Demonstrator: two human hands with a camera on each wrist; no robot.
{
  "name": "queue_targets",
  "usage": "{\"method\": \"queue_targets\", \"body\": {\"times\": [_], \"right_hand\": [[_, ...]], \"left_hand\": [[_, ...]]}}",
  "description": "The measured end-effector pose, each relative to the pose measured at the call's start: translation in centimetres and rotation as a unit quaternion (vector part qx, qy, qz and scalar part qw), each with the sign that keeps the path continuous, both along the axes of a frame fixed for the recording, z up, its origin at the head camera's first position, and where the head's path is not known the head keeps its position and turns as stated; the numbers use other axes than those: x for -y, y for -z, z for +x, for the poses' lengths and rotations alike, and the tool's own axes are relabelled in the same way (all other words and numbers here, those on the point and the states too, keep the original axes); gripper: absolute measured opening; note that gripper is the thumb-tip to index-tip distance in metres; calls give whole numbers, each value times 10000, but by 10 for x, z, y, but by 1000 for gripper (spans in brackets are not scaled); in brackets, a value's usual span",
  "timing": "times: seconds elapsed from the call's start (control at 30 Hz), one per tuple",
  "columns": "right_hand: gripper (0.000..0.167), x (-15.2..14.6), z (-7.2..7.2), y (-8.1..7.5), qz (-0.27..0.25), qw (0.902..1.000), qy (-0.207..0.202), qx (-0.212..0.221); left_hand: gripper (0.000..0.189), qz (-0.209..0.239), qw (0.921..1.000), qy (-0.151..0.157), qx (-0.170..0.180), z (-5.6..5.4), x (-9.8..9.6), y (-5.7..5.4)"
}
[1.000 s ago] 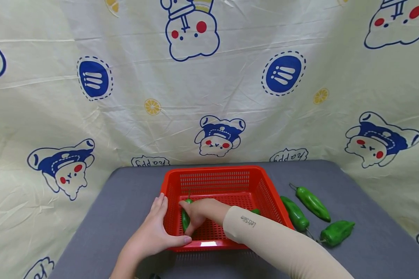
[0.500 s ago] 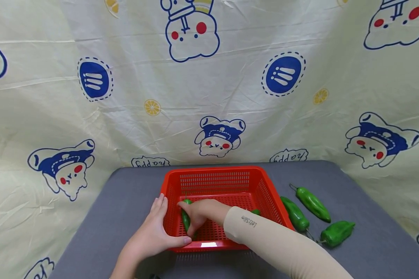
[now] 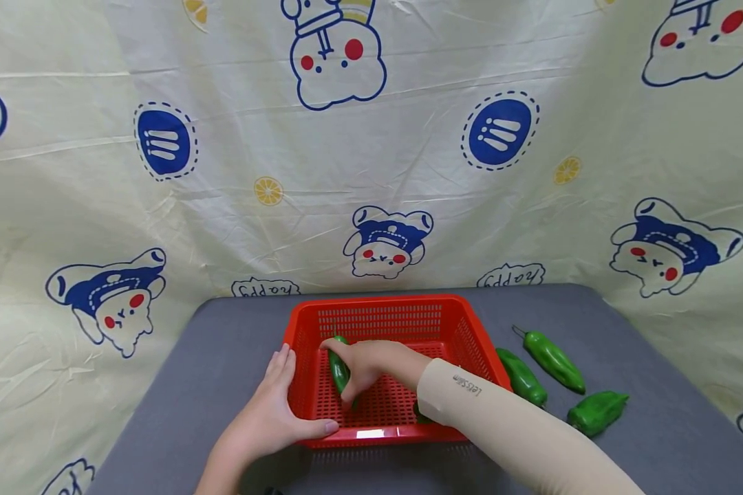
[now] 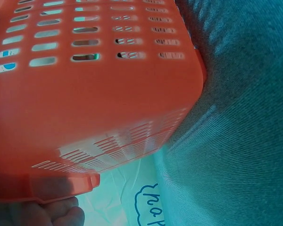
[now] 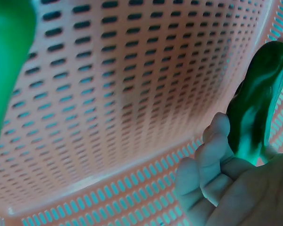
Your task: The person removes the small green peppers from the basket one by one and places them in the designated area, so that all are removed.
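A red slotted plastic basket (image 3: pixel 396 300) stands on the table. My left hand (image 3: pixel 269 412) holds its near left corner, the thumb along the front rim and the fingers at the left rim; in the left wrist view, fingertips (image 4: pixel 68 212) show by the rim. Inside the basket, my right hand (image 3: pixel 364 364) grips a long green pepper (image 3: pixel 338 371) between thumb and fingers. The right wrist view shows this pepper (image 5: pixel 257 103) tilted over the basket floor. Another green pepper (image 3: pixel 420 414) lies in the basket, mostly hidden by the right forearm.
Right of the basket, three green peppers lie on the grey table: a long pepper (image 3: pixel 554 361), a pepper against the basket (image 3: pixel 521 378) and a stubbier pepper (image 3: pixel 597 412). A printed white curtain (image 3: pixel 322 151) hangs behind the table.
The right hand has moved a little right and away from me with the pepper, off the basket's left wall. The left hand keeps its place on the corner.
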State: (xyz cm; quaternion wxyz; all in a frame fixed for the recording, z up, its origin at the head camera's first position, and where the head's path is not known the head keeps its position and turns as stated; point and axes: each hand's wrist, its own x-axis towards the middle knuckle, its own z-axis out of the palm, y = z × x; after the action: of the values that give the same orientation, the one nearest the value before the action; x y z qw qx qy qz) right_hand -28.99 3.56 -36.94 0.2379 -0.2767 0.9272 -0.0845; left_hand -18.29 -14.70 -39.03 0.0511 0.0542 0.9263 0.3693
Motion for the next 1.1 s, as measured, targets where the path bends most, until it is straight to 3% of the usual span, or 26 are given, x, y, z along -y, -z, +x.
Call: {"method": "queue_targets", "body": {"times": [0.3,0.53,0.8,1.1], "right_hand": [[94,-29,-17,-13,-901,9954,6,319],[89,-49,-26,-21,-1376,9898,126,333],[89,-66,-26,-32,-1917,9797,285,503],[92,-91,-24,-53,-2469,9660,199,747]], "left_hand": [[133,12,10000,23,-27,1,0,1],[134,41,10000,-6,-8,1,0,1],[134,8,10000,-19,33,-1,0,1],[134,18,10000,-26,16,-1,0,-2]]}}
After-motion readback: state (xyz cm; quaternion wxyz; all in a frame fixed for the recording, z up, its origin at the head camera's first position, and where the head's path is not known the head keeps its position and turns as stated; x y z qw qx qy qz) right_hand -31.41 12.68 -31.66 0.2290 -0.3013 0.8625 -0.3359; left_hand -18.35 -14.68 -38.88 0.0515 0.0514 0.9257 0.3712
